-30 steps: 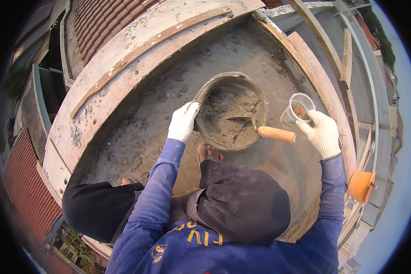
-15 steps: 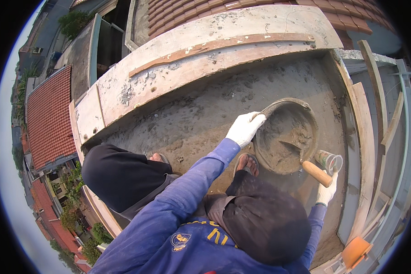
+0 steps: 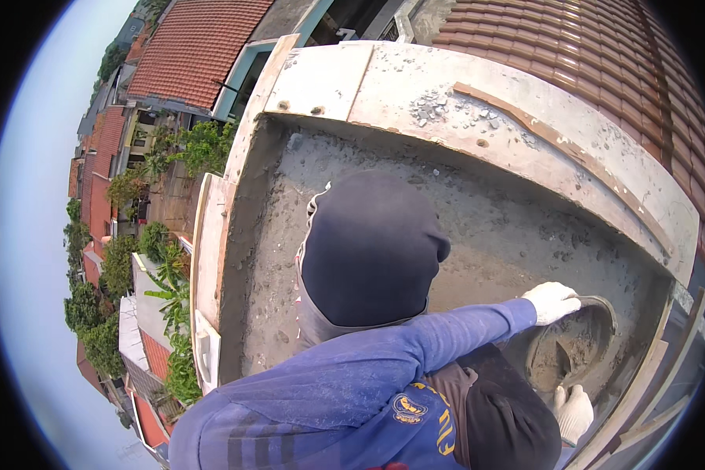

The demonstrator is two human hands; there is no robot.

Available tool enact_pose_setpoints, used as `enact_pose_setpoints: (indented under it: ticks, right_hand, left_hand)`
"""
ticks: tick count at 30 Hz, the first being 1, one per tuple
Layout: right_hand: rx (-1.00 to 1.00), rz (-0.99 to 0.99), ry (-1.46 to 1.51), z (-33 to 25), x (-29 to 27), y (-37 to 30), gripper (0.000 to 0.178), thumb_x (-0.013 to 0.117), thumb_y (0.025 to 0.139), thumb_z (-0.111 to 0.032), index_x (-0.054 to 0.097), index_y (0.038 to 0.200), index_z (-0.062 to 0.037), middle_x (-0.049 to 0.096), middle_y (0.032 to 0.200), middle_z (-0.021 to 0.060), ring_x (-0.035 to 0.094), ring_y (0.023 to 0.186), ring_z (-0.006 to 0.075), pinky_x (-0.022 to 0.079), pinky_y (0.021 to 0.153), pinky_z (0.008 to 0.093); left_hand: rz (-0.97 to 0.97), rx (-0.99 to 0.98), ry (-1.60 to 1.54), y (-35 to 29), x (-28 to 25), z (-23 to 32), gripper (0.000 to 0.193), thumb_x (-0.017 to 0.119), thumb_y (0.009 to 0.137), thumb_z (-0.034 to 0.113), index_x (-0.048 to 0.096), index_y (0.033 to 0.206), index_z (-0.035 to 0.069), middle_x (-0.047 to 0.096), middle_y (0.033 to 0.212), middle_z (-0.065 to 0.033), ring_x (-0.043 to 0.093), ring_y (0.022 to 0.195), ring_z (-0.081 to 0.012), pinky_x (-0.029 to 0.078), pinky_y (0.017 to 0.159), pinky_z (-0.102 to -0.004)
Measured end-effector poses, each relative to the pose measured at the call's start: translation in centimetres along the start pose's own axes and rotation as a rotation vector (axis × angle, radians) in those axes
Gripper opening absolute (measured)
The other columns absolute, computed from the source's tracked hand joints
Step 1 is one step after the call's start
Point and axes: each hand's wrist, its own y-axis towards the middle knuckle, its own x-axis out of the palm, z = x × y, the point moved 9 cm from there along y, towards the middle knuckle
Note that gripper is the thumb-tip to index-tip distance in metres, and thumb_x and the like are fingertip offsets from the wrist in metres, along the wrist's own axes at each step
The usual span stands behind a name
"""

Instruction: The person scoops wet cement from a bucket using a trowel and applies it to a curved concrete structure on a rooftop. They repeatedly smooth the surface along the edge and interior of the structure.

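Observation:
A dark, round bucket (image 3: 612, 325) with wet grey mortar (image 3: 583, 345) in it stands at the lower right of the head view. My left hand (image 3: 552, 302), in a white knit glove, is closed on its far left rim, where the handle lies. A trowel (image 3: 563, 360) rests in the mortar; its blade shows, its handle does not. At the bucket's near edge is my right hand (image 3: 574, 413), also gloved in white. Its fingers are curled, and what they hold is hidden. My blue left sleeve crosses above my dark-clothed knee.
I squat in a trough-like concrete ledge (image 3: 290, 235) with rough grey mortar on its floor. A pale board wall (image 3: 415, 86) with a wooden batten (image 3: 556, 145) and loose rubble bounds the far side. Timber planks (image 3: 666, 376) stand at right. Tiled roofs and trees lie below, beyond the left edge.
The view has swung left, so the bucket sits lower and farther right. My left hand stays on it. The clear cup at my right hand and the trowel's wooden handle are no longer visible.

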Motion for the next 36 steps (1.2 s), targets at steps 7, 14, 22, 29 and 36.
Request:
enact_pose_setpoints:
  ticks: [7, 14, 22, 29, 36]
  right_hand:
    - [-0.001, 0.011, -0.212, -4.7, -6.2, -3.0, 0.039, 0.067, 0.106, -0.038, 0.073, 0.124, -0.0044, 0.077, 0.109, 0.0248, 0.076, 0.107, 0.0443, 0.06, 0.093, 0.0539]
    - [-0.044, 0.04, -0.388, -2.8, -16.6, -5.7, 0.049, 0.055, 0.112, -0.04, 0.071, 0.143, -0.0045, 0.077, 0.124, 0.0273, 0.076, 0.11, 0.0454, 0.061, 0.098, 0.0543]
    - [0.118, -0.079, -0.3, 3.9, -3.2, 5.4, 0.035, 0.068, 0.103, -0.035, 0.076, 0.117, -0.0037, 0.081, 0.099, 0.0257, 0.079, 0.1, 0.0444, 0.061, 0.086, 0.0566]
    - [0.185, -0.015, -0.123, -2.3, 0.8, 0.1, 0.029, 0.069, 0.103, -0.03, 0.071, 0.112, -0.0028, 0.08, 0.101, 0.0237, 0.079, 0.099, 0.0443, 0.061, 0.086, 0.0562]
    - [0.219, 0.018, -0.108, -2.4, 0.5, -4.9, 0.028, 0.07, 0.101, -0.028, 0.07, 0.114, -0.0034, 0.079, 0.099, 0.0223, 0.078, 0.099, 0.0442, 0.06, 0.086, 0.0553]
  left_hand:
    - [0.058, 0.022, -0.089, -1.3, -0.5, 0.3, 0.05, 0.054, 0.11, 0.046, 0.08, 0.128, 0.007, 0.08, 0.119, -0.0217, 0.074, 0.115, -0.0439, 0.055, 0.106, -0.0529]
    - [0.045, -0.092, 0.091, -0.7, 0.2, 0.6, 0.049, 0.05, 0.113, 0.043, 0.079, 0.132, 0.009, 0.074, 0.132, -0.019, 0.069, 0.125, -0.0402, 0.054, 0.111, -0.0515]
    - [-0.038, 0.071, 0.211, 0.7, 3.5, 1.4, 0.047, 0.04, 0.118, 0.038, 0.07, 0.141, 0.011, 0.067, 0.142, -0.0172, 0.061, 0.136, -0.0377, 0.049, 0.117, -0.052]
    - [0.109, -0.091, -0.096, 1.4, 4.4, -1.3, 0.058, 0.039, 0.117, 0.046, 0.062, 0.154, 0.008, 0.056, 0.164, -0.02, 0.049, 0.153, -0.0397, 0.039, 0.129, -0.0495]
    - [0.121, -0.042, -0.168, 2.1, 5.2, -2.0, 0.056, 0.042, 0.117, 0.045, 0.062, 0.149, 0.003, 0.064, 0.152, -0.0226, 0.058, 0.144, -0.0428, 0.048, 0.12, -0.0525]
